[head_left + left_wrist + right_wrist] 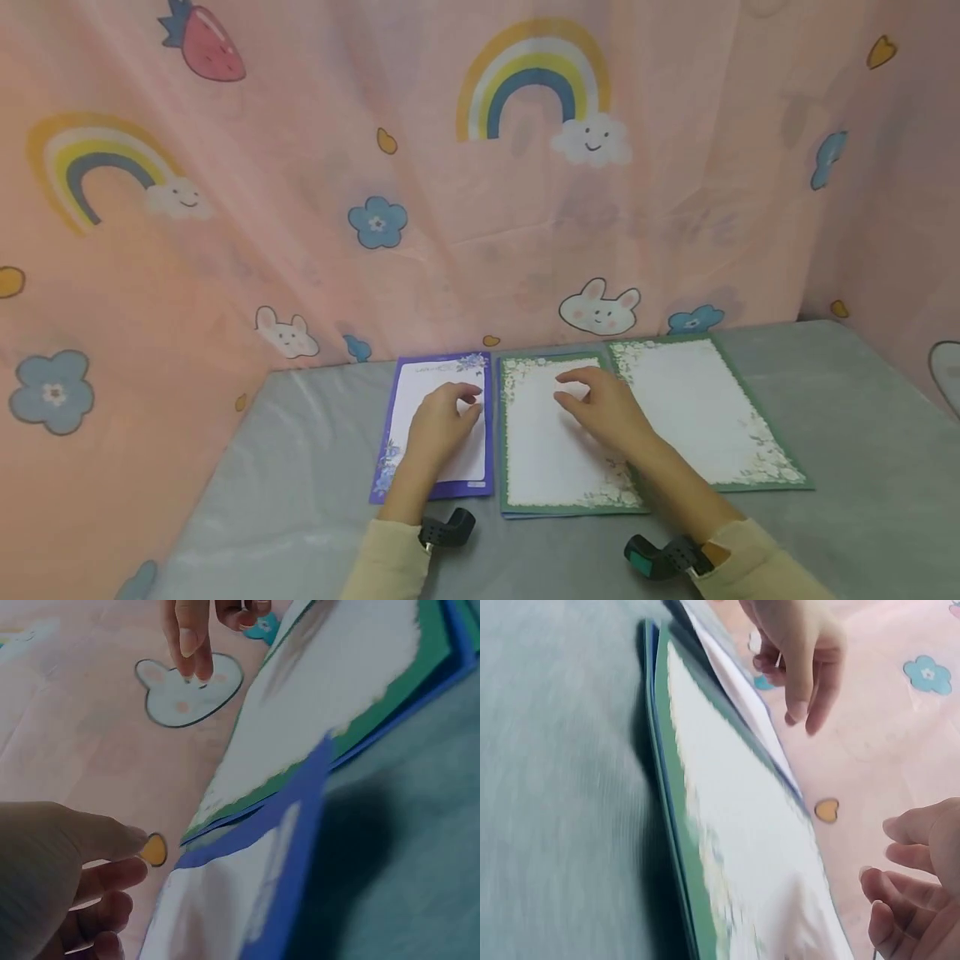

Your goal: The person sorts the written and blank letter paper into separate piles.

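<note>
Three bordered sheets lie side by side: a purple-edged one (450, 450) at left, a green-edged one (555, 458) in the middle, another green-edged one (690, 417) at right. Over the purple-edged sheet is my left hand (444, 425), its fingers loosely bent and thumb apart, holding nothing. My right hand (609, 410) hovers above the middle sheet, thumb and fingers spread with a gap between them. In the right wrist view, blue and green edges show beneath the middle sheet (735, 825). Both hands appear in the left wrist view, the left (67, 877) and the right (199, 630), touching no sheet.
A grey cloth (300, 475) covers the table. Behind and at the sides hangs a pink curtain (465, 208) printed with rainbows, rabbits and flowers. Each wrist wears a black device, one on the left (450, 529) and one on the right (667, 557).
</note>
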`<state>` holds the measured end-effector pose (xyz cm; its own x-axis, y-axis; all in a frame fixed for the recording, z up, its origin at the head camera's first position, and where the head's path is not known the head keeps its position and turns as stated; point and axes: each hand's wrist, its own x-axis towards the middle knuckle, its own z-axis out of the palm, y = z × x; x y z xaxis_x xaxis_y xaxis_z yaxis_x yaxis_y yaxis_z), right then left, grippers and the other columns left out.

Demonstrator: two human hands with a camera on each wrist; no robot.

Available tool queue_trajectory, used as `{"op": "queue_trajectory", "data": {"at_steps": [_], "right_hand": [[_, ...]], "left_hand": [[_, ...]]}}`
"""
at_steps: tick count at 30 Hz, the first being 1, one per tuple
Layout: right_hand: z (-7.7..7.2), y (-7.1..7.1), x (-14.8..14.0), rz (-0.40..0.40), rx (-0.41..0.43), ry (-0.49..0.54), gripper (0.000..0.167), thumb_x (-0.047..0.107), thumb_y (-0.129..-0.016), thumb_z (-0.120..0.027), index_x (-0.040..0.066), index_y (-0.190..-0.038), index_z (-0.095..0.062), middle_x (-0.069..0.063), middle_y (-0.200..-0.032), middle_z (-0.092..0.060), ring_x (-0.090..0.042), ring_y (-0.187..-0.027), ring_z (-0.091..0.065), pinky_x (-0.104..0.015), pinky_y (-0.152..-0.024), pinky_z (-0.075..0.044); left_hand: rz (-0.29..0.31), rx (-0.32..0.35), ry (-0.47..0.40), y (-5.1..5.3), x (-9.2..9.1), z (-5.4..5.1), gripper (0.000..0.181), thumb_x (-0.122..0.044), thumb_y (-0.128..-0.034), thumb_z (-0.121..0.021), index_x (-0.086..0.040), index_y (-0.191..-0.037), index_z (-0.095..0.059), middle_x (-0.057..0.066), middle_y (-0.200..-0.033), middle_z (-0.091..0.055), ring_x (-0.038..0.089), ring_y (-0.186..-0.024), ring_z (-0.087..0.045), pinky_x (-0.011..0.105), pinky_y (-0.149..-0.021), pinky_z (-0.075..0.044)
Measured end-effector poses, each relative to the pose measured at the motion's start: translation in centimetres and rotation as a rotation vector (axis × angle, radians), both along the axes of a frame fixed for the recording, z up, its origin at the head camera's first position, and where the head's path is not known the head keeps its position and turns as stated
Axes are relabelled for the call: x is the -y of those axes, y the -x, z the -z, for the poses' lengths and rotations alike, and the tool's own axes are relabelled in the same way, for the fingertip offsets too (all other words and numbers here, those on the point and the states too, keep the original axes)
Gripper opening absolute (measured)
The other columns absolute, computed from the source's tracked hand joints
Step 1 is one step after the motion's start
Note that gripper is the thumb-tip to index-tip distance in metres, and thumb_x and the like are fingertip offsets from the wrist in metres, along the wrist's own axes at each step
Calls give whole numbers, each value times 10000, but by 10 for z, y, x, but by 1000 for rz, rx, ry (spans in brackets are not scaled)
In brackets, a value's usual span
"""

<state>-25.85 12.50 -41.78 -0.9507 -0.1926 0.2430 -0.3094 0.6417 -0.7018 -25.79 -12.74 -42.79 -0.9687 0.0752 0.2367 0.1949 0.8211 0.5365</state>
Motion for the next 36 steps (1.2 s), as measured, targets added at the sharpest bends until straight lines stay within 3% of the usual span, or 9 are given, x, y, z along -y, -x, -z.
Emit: {"op": "queue_trajectory", "data": {"at_steps": [6,11,14,17,21,23,25,30,36], "right_hand": [[2,-3,-30,45,26,-58,370,206,-960,-673,17,-1277,-661,-170,-990,-691,-116,-552,-514,-280,-537,-435],[11,-5,-45,81,54,-50,464,227,-973,-660,1,-1371,-582,-239,-1226,-680,-102,-519,-424,-285,-526,-391],[19,-6,-50,97,68,-43,514,245,-977,-658,1,-1414,-541,-245,-1329,-644,-98,-484,-343,-293,-538,-368],[28,-6,-52,113,61,-37,495,237,-973,-659,-4,-1395,-565,-243,-1342,-640,-250,-675,-627,-410,-741,-528],[36,-6,-50,154,17,-38,418,222,-962,-663,3,-1318,-642,-254,-1297,-661,-295,-753,-644,-596,-986,-477],[40,-6,-49,170,-16,-43,396,225,-954,-673,20,-1293,-665,-259,-1267,-673,-163,-551,-474,-543,-889,-521],[44,-6,-47,177,-37,-32,396,229,-944,-690,35,-1288,-670,-244,-1245,-687,-100,-496,-365,-448,-765,-531],[50,-5,-47,191,-81,36,423,204,-899,-751,57,-1288,-671,-176,-1021,-706,-48,-500,-433,-257,-533,-396],[54,-5,-48,205,-113,109,356,127,-867,-784,77,-1212,-715,-108,-990,-725,-3,-526,-459,-230,-530,-402]], "left_hand": [[85,61,-104,-1,-11,13,236,-204,-923,-720,-140,-1148,-751,42,-1130,-732,88,-684,-559,258,-638,-479],[111,97,-152,-1,-16,23,258,-195,-921,-720,-147,-1173,-740,33,-992,-691,61,-602,-505,216,-542,-420],[104,96,-121,0,-19,28,301,-248,-903,-747,-176,-1195,-733,8,-921,-657,54,-617,-499,222,-556,-415],[110,73,-74,0,-20,33,341,-307,-883,-773,-196,-1203,-731,11,-1070,-693,44,-665,-515,222,-597,-427],[119,50,-36,0,-19,37,348,-352,-870,-787,-210,-1183,-737,17,-1290,-668,26,-708,-528,208,-629,-436],[114,48,-31,0,-19,38,349,-367,-862,-793,-214,-1172,-741,12,-1288,-667,20,-706,-524,205,-627,-432],[106,47,-26,0,-18,38,344,-377,-855,-798,-221,-1158,-746,2,-1289,-666,14,-708,-522,201,-628,-429],[95,39,-23,0,-18,38,319,-378,-850,-804,-225,-1127,-757,-6,-1297,-665,17,-717,-527,198,-634,-428],[103,37,-37,0,-20,40,291,-373,-858,-797,-223,-1105,-764,-9,-1304,-663,15,-720,-532,195,-639,-430]]}}
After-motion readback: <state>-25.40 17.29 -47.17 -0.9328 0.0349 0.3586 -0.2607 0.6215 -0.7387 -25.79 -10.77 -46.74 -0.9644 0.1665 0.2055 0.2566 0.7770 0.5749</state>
